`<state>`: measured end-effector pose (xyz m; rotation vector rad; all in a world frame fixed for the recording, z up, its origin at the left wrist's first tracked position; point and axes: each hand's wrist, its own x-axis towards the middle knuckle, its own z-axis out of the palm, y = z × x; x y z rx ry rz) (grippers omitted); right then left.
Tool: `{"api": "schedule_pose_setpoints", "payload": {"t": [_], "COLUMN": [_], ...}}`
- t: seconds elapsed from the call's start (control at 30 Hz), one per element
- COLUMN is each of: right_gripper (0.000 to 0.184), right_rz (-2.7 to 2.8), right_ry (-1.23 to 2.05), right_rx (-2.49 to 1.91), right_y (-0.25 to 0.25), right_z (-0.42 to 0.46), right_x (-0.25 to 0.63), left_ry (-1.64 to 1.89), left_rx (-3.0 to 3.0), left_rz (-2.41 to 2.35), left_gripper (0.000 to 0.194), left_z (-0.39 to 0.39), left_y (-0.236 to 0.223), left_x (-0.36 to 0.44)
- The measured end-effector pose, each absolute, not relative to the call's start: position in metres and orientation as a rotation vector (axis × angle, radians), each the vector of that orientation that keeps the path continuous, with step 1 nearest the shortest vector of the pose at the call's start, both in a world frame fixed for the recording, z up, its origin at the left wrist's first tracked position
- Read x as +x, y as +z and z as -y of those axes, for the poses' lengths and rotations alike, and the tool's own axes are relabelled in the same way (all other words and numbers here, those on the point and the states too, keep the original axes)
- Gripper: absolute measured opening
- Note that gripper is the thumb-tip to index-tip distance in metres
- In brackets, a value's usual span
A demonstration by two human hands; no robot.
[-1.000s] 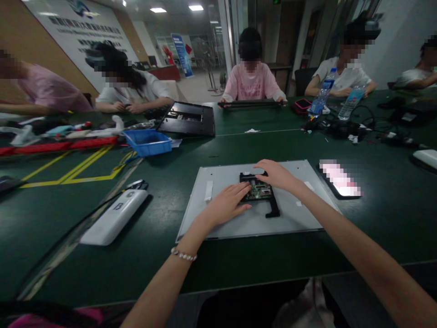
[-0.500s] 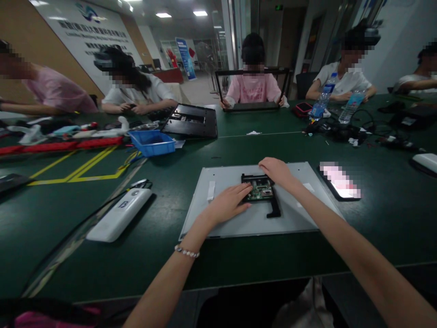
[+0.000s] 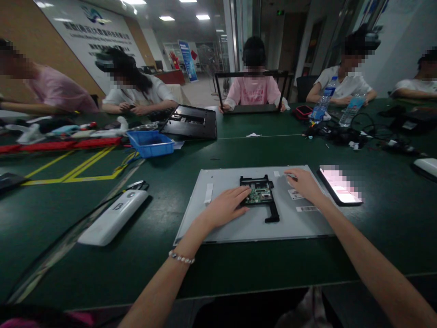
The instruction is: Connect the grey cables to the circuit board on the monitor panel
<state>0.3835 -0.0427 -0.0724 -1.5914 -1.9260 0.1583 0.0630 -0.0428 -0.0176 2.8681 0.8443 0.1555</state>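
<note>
A light grey flat panel (image 3: 225,228) lies on the green table in front of me. On its middle rests a black plastic frame (image 3: 273,212) with a green circuit board (image 3: 261,196) in it. My left hand (image 3: 227,205) lies flat, its fingertips over the left edge of the board. My right hand (image 3: 305,184) is over the panel's right part, to the right of the frame. Its fingers are bent with a small gap showing between them, and I see nothing held there. White labels (image 3: 307,208) show on the panel beside that hand.
A phone (image 3: 341,187) with a lit screen lies right of the panel. At left is a white power bank (image 3: 116,218) with a cable. Farther back are a blue bin (image 3: 150,148), a black laptop-like casing (image 3: 193,123), bottles (image 3: 322,102) and cables. Several people sit opposite.
My right hand has moved right and slightly nearer, from the frame's top edge to over the panel's right part, uncovering the frame's upper right corner. My left hand stays on the board.
</note>
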Motion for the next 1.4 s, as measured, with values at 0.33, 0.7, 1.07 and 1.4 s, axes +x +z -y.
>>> {"api": "schedule_pose_setpoints", "payload": {"t": [0.33, 0.7, 1.07, 1.4], "right_gripper": [0.028, 0.022, 0.019, 0.018], "right_rz": [2.042, 1.971, 1.967, 1.957], "right_ry": [0.293, 0.357, 0.276, 0.271], "right_rx": [-1.654, -1.762, -1.846, -1.869], "right_y": [-0.059, -0.052, -0.054, -0.056], "right_z": [0.052, 0.058, 0.055, 0.055], "right_x": [0.397, 0.392, 0.395, 0.396], "left_ry": [0.185, 0.172, 0.280, 0.204], "left_rx": [2.874, 2.867, 2.878, 2.886], "left_rz": [-0.903, -0.897, -1.188, -1.170], "left_gripper": [0.058, 0.051, 0.035, 0.040], "left_z": [0.040, 0.038, 0.031, 0.028], "left_y": [-0.021, -0.022, -0.010, -0.017], "left_x": [0.060, 0.062, 0.050, 0.048]}}
